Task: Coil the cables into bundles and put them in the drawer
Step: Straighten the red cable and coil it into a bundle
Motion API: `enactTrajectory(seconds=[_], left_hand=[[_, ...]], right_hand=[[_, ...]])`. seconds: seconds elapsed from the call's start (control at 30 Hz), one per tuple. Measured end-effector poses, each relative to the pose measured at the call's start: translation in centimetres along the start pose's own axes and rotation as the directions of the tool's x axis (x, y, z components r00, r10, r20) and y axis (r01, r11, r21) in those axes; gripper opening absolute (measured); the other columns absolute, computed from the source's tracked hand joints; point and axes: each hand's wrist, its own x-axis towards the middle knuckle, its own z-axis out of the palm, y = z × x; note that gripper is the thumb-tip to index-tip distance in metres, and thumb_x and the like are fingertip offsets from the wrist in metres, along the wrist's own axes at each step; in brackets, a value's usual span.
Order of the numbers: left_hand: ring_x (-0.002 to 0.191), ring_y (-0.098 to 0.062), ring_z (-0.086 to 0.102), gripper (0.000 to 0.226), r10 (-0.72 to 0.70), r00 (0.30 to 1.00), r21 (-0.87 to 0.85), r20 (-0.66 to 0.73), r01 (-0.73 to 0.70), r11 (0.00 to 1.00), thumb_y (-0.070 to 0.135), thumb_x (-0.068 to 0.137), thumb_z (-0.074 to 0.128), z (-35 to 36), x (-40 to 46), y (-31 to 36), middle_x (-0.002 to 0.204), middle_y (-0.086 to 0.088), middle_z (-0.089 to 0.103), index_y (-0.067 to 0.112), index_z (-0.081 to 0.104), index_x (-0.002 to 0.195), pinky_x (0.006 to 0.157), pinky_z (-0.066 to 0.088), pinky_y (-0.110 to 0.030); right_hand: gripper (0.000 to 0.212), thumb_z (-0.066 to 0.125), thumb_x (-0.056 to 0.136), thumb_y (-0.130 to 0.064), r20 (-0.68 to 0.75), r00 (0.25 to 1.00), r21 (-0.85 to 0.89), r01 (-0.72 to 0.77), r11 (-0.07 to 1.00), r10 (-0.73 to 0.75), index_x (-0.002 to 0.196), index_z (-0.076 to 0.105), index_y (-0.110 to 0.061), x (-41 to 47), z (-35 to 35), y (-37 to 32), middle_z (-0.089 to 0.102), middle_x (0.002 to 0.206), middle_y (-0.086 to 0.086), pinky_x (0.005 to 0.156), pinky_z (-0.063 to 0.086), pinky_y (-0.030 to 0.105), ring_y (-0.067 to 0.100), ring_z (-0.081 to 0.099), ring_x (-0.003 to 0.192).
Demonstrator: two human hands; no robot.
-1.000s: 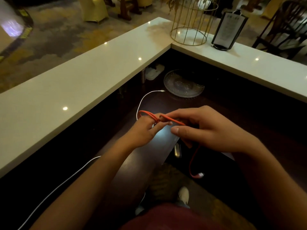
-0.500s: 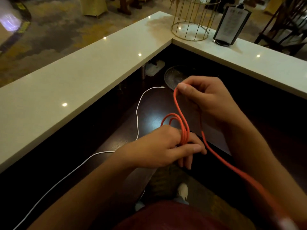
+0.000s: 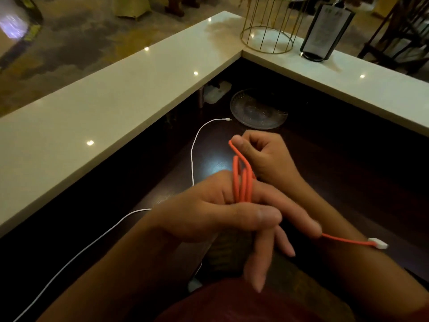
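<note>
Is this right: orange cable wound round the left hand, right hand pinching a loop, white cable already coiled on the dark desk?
Not quite. In the head view the white cable lies uncoiled, stretched along the dark desk. The rest holds: the orange cable is wound round the left hand, and the right hand pinches a loop.

A dark wooden desk (image 3: 348, 163) is sitting low inside the corner of a pale L-shaped counter (image 3: 116, 108), and a light is glaring off its polished top. A white cable (image 3: 192, 159) is lying across the desk, its plug end near a glass plate (image 3: 257, 110) that is resting at the back, with a white object (image 3: 217, 92), too dim to identify, lying just beyond the plate under the counter's edge. On the counter, a gold wire stand (image 3: 269, 24) is standing at the corner and a black-framed sign (image 3: 325, 33) is standing just to its right.
</note>
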Motion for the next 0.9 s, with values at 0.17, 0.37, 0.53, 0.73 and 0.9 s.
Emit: enactTrajectory(seconds=[0.17, 0.37, 0.53, 0.73, 0.9], left_hand=[[0.062, -0.027, 0.073, 0.035, 0.210, 0.973, -0.051, -0.098, -0.216, 0.975, 0.018, 0.105, 0.047, -0.6, -1.0, 1.0, 0.061, -0.026, 0.067, -0.010, 0.058, 0.122, 0.077, 0.058, -0.041], [0.119, -0.050, 0.060, 0.034, 0.269, 0.885, 0.063, -0.380, -0.265, 0.962, 0.028, 0.100, 0.058, -3.0, -1.5, -0.2, 0.114, -0.008, 0.075, 0.011, 0.066, 0.129, 0.095, 0.048, -0.048], [0.144, -0.042, 0.039, 0.039, 0.352, 0.812, 0.137, -0.465, -0.327, 0.935, 0.015, 0.101, 0.048, -4.6, -0.6, -0.9, 0.139, -0.016, 0.060, 0.009, 0.055, 0.139, 0.119, 0.028, -0.051], [0.141, -0.030, 0.047, 0.039, 0.394, 0.698, 0.225, -0.598, -0.326, 0.918, 0.010, 0.104, 0.043, -7.2, -0.9, -1.0, 0.136, -0.010, 0.064, 0.006, 0.046, 0.143, 0.121, 0.030, -0.045], [0.135, -0.024, 0.052, 0.041, 0.419, 0.455, 0.492, -0.786, 0.049, 0.869, 0.016, 0.105, 0.049, -12.9, -2.1, -3.4, 0.136, -0.008, 0.066, 0.005, 0.050, 0.144, 0.122, 0.027, -0.046]], right_hand=[[0.049, 0.070, 0.083, -0.057, 0.215, 0.977, 0.072, -0.029, 0.997, 0.013, 0.064, 0.055, -0.015, -1.2, 0.0, 0.6, 0.050, 0.058, 0.002, 0.052, 0.033, 0.024, 0.017, 0.042, 0.056], [0.049, 0.066, 0.094, -0.037, 0.355, 0.915, 0.004, -0.207, 0.978, 0.192, 0.090, 0.062, 0.012, -1.4, -0.2, 3.8, 0.052, 0.068, 0.032, 0.058, 0.047, 0.037, 0.035, 0.047, 0.058], [0.039, 0.071, 0.095, -0.037, 0.629, 0.677, -0.205, -0.329, 0.922, 0.382, 0.076, 0.062, -0.004, -4.1, 2.0, 6.0, 0.044, 0.057, 0.008, 0.049, 0.029, 0.030, 0.017, 0.038, 0.051], [0.030, 0.077, 0.090, -0.029, 0.332, 0.898, -0.198, -0.232, 0.952, 0.288, 0.075, 0.062, -0.008, -4.5, 2.9, 7.8, 0.055, 0.057, -0.005, 0.056, 0.041, 0.023, 0.005, 0.049, 0.051], [0.020, 0.076, 0.092, -0.025, 0.535, 0.821, -0.298, -0.041, 0.954, 0.202, 0.079, 0.062, -0.018, -3.8, 2.1, 5.3, 0.057, 0.059, -0.008, 0.059, 0.042, 0.021, 0.002, 0.051, 0.054]])
